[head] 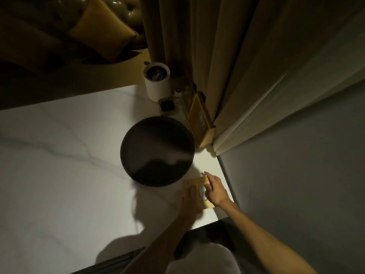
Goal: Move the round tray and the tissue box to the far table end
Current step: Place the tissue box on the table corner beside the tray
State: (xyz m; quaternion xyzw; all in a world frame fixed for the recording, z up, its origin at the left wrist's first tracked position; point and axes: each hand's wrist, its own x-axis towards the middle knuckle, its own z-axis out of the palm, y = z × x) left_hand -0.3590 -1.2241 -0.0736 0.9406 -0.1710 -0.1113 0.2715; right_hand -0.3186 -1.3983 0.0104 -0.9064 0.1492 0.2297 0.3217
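Note:
The dark round tray (156, 143) lies empty on the white marble table (59, 155), towards its right side. Just in front of it, at the near right corner, sits a light wooden tissue box (196, 181) with a white tissue showing in its top opening. My left hand (190, 202), blurred, lies over the box's left side. My right hand (215, 189) grips its right side, fingers stretched along the far edge and thumb on top. Both hands hide most of the box.
At the far end stand a white cylindrical container (157, 84), a small dark square dish (167, 106) and a second wooden box (199, 119) tilted against the curtain (197, 46). A grey wall (296, 175) runs along the table's right edge.

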